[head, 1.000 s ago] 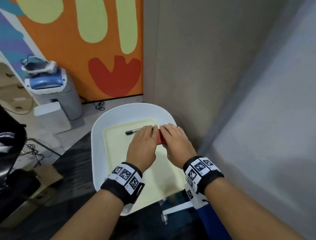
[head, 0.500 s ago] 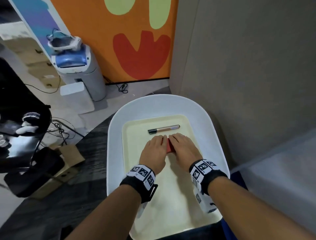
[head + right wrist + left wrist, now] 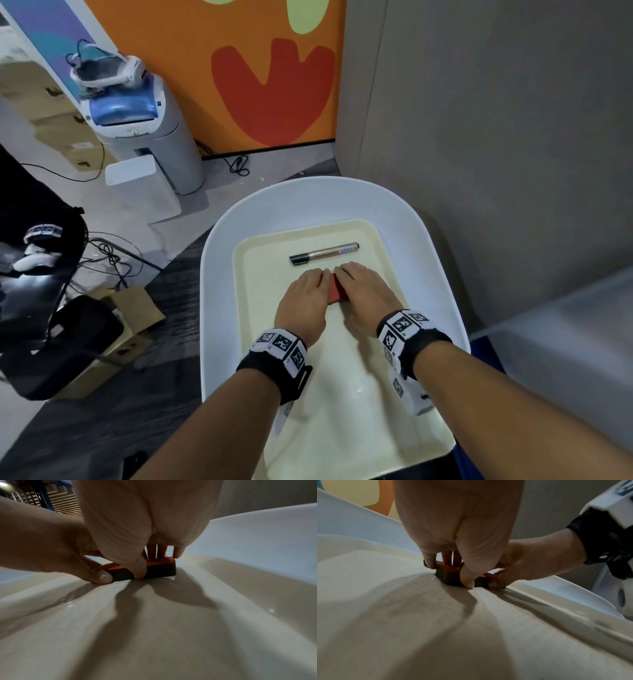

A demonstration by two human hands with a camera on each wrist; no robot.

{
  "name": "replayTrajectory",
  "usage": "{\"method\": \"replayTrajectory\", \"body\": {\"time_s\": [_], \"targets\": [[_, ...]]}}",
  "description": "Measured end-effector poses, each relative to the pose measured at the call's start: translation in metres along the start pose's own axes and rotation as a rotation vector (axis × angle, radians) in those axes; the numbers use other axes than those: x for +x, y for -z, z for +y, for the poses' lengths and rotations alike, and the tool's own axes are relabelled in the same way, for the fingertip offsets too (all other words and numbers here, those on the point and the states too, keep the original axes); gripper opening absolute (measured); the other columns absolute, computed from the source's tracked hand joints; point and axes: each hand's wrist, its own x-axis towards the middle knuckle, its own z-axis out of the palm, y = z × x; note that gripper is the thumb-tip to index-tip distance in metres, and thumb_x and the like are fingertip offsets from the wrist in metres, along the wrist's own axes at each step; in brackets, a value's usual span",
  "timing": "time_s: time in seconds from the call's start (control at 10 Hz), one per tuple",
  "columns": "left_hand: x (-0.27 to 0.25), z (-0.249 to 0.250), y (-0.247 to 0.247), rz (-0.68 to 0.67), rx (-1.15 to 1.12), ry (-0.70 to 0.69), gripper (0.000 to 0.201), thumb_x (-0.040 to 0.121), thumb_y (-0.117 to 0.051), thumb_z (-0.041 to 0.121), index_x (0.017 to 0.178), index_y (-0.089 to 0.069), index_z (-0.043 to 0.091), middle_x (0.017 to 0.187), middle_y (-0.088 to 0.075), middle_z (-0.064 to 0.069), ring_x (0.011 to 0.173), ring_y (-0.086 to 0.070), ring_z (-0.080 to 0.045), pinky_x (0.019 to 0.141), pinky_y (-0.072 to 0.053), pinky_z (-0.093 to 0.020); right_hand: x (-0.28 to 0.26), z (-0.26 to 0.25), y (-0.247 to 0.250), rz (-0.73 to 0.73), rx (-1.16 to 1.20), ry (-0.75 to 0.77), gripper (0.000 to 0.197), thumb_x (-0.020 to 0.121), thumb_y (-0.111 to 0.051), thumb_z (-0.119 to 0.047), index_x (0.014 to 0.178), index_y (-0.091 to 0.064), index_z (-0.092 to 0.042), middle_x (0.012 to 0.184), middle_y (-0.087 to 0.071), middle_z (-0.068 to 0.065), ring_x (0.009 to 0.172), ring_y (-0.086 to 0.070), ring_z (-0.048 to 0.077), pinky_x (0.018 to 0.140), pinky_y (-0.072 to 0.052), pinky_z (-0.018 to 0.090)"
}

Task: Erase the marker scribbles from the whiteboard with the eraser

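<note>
A cream whiteboard (image 3: 342, 394) lies flat on a white oval table (image 3: 219, 308); I see no scribbles on its bare surface. A red eraser (image 3: 334, 291) with a dark felt underside sits on the board. My left hand (image 3: 305, 298) and right hand (image 3: 366, 294) both grip it, side by side. In the left wrist view the left hand (image 3: 462, 534) pinches the eraser (image 3: 447, 577) between thumb and fingers. The right wrist view shows the right hand (image 3: 145, 520) pinching the eraser (image 3: 159, 569) the same way.
A capped marker (image 3: 323, 253) lies crosswise on the board just beyond my fingertips. A grey wall (image 3: 496, 137) stands close on the right. On the floor to the left are a white and blue machine (image 3: 137, 113), cables and a cardboard box (image 3: 130, 325).
Both hands, still holding the eraser, have slid toward me and off the marker, which now lies fully uncovered. The head view has swung down and left.
</note>
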Motion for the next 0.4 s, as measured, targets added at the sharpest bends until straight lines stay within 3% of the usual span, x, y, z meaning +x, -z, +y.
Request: {"method": "replayTrajectory", "body": {"time_s": [0.1, 0.2, 0.3, 0.4], "targets": [[0.001, 0.000, -0.003, 0.002, 0.011, -0.006, 0.067, 0.093, -0.051, 0.004, 0.155, -0.026, 0.007, 0.148, -0.039, -0.006, 0.136, -0.035, -0.024, 0.109, -0.031, -0.030, 0.000, 0.001, -0.002, -0.013, -0.003, -0.008, 0.068, 0.080, -0.062, -0.010, 0.144, -0.040, -0.010, 0.143, -0.044, 0.004, 0.133, -0.039, 0.025, 0.112, -0.031, 0.038], [0.003, -0.001, -0.004, -0.031, 0.067, 0.004, 0.068, 0.092, -0.055, 0.010, 0.154, -0.027, 0.007, 0.147, -0.040, -0.007, 0.137, -0.036, -0.025, 0.110, -0.033, -0.035, -0.007, -0.003, 0.006, -0.041, 0.020, -0.045, 0.071, 0.087, -0.057, -0.014, 0.152, -0.029, -0.010, 0.157, -0.031, 0.006, 0.146, -0.026, 0.026, 0.117, -0.026, 0.042], [0.006, -0.001, -0.003, -0.036, 0.134, -0.005, 0.071, 0.094, -0.059, 0.029, 0.153, -0.027, 0.008, 0.150, -0.036, -0.006, 0.141, -0.031, -0.025, 0.111, -0.032, -0.039, -0.024, -0.002, 0.026, -0.020, 0.021, -0.048, 0.069, 0.093, -0.056, -0.020, 0.154, -0.026, -0.011, 0.162, -0.024, 0.007, 0.150, -0.018, 0.024, 0.121, -0.019, 0.038], [0.002, 0.013, 0.011, -0.014, 0.109, -0.051, 0.070, 0.092, -0.063, 0.037, 0.150, -0.036, 0.009, 0.150, -0.040, -0.009, 0.141, -0.034, -0.029, 0.109, -0.035, -0.043, -0.055, -0.004, 0.063, 0.013, 0.077, -0.078, 0.066, 0.095, -0.056, -0.020, 0.154, -0.028, -0.015, 0.162, -0.025, 0.004, 0.151, -0.017, 0.020, 0.122, -0.014, 0.032]]}}
